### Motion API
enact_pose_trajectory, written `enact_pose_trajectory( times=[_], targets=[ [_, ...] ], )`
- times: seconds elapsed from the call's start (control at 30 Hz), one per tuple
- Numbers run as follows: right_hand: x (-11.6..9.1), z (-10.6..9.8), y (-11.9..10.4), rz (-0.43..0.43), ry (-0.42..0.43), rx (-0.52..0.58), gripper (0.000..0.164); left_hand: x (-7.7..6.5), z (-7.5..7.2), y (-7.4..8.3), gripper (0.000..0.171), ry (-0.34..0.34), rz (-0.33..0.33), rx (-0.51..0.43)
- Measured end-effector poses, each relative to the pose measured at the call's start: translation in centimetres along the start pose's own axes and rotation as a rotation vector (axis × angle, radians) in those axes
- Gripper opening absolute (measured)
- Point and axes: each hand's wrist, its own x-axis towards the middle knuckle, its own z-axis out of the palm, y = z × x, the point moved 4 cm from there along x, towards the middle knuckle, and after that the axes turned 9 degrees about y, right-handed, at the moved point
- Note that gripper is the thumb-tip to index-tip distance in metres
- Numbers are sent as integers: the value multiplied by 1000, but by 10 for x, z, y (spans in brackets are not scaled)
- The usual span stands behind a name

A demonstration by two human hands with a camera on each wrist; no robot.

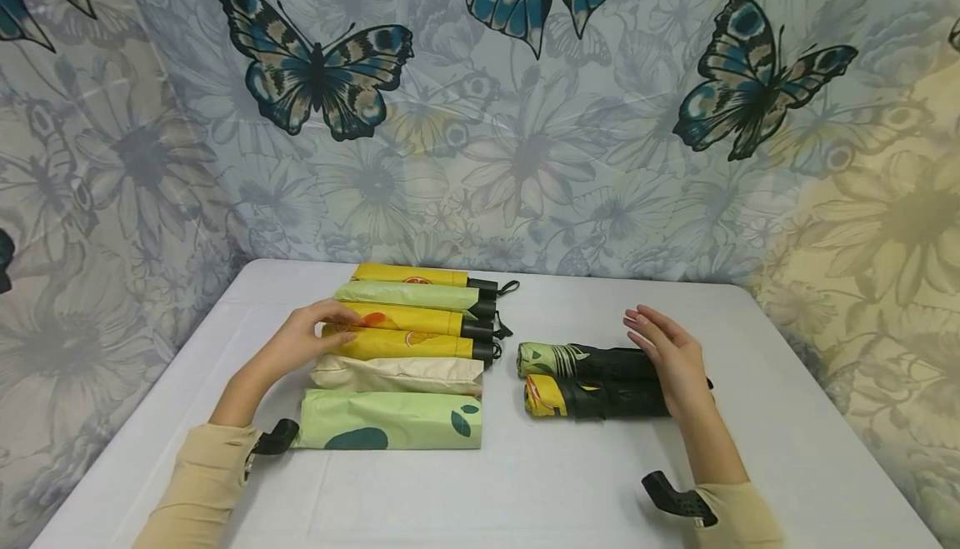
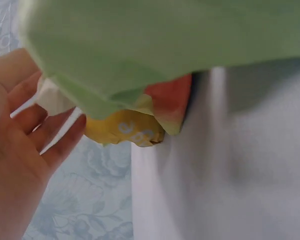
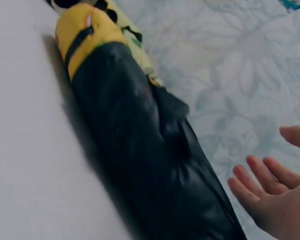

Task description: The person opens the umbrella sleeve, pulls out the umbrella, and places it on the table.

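Note:
Several folded umbrellas lie in a column left of centre. My left hand [image 1: 311, 331] is at the left ends of two yellow umbrellas [image 1: 405, 318] [image 1: 420, 344], fingertips right at their fabric and fingers loosely bent. In the left wrist view, the fingers [image 2: 65, 137] sit beside a yellow end [image 2: 122, 129], below the near green sleeve [image 2: 140, 45]. On the right, two rolled umbrellas, mostly black, lie side by side, one with a green end [image 1: 543, 359], the other with a yellow end [image 1: 545, 396]. My right hand [image 1: 675, 357] hovers over their right part, fingers extended, holding nothing.
Nearer me in the column lie a beige sleeve [image 1: 397, 375] and a wide light green sleeve [image 1: 405, 420]. At its far end are a green umbrella [image 1: 405, 293] and another yellow one [image 1: 408, 274]. A white-covered table [image 1: 555, 491] meets a butterfly-patterned cloth [image 1: 525, 157] behind.

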Motion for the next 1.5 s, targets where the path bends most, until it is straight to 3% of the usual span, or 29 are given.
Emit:
enact_pose_trajectory(
  times=[0.43, 0.87, 0.97, 1.2, 1.5],
  targets=[
    [4, 53, 9, 67, -58, -128, 58, -3, 4, -9, 40, -44, -41, 64],
    [8, 105, 21, 145, -113, -111, 49, -3, 6, -11, 39, -76, -42, 57],
    [10, 112, 23, 146, -120, -130, 48, -4, 6, -10, 38, -72, -37, 56],
    [15, 122, 29, 179, -179, -292, 51, -4, 6, -11, 37, -71, -33, 61],
    [13, 121, 28, 164, -343, -454, 55, -2, 8, -12, 37, -83, -47, 43]
  ],
)
